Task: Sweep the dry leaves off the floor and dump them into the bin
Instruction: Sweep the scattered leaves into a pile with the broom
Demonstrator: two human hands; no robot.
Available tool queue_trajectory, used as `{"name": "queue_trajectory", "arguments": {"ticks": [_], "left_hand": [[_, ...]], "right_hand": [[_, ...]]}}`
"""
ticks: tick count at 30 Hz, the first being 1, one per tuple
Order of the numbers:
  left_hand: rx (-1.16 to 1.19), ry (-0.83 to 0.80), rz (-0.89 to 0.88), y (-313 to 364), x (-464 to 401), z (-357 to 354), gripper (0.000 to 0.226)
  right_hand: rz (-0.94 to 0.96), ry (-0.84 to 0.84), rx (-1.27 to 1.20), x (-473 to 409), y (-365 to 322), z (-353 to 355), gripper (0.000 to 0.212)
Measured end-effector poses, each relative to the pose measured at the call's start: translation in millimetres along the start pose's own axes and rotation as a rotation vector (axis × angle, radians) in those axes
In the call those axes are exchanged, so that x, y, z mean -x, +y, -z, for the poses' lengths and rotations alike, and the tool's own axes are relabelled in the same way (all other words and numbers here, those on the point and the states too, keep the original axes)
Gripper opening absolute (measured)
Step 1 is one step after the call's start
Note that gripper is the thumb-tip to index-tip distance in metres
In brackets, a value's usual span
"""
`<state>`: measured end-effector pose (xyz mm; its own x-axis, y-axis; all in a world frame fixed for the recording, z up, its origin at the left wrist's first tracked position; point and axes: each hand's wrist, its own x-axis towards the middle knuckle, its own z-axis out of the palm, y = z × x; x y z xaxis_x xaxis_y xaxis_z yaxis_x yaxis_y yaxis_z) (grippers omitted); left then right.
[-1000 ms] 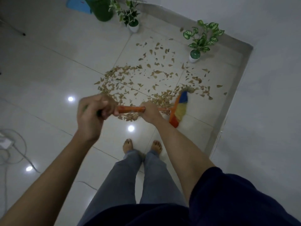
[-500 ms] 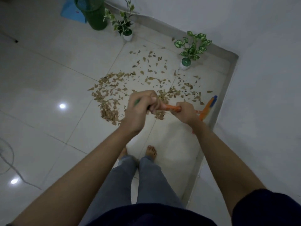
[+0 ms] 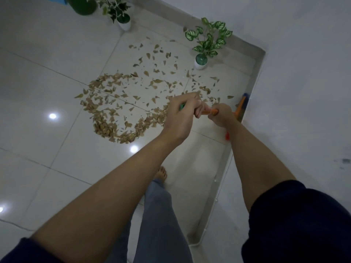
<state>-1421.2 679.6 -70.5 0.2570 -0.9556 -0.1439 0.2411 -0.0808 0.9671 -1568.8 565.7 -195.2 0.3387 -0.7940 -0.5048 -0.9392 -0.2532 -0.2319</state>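
Observation:
Dry brown leaves (image 3: 121, 109) lie scattered on the white tiled floor, thickest in a curved heap at the left and thinner toward the far wall. My left hand (image 3: 180, 114) grips the green-tipped upper end of an orange broom handle (image 3: 212, 111). Just to its right, my right hand (image 3: 222, 115) grips the handle lower down. The broom's colourful head (image 3: 242, 106) is at the right, against the raised white kerb, mostly hidden behind my right hand. A green bin (image 3: 81, 4) stands at the top edge, cut off by the frame.
Two potted plants stand near the leaves: one (image 3: 204, 46) at the far right by the wall, one (image 3: 119, 14) beside the bin. A raised white kerb (image 3: 252, 88) and wall bound the floor on the right. My bare foot (image 3: 161, 173) stands below my hands.
The broom head has swung right from the leaf heap to the kerb. Both hands moved right with the handle and came closer together. The view shifted right.

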Motion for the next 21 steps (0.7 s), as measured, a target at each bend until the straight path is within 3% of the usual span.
{"name": "queue_trajectory", "arguments": {"ticks": [7,16,21], "left_hand": [[0.081,0.163,-0.032,-9,4,41,0.024],[0.036,0.346,-0.151,51,42,143,0.031],[0.04,0.355,-0.229,106,48,167,0.02]], "right_hand": [[0.145,-0.144,-0.047,-24,-51,-19,0.046],[0.313,-0.178,-0.225,-5,-193,-42,0.043],[0.414,-0.067,-0.276,18,-230,-7,0.045]]}}
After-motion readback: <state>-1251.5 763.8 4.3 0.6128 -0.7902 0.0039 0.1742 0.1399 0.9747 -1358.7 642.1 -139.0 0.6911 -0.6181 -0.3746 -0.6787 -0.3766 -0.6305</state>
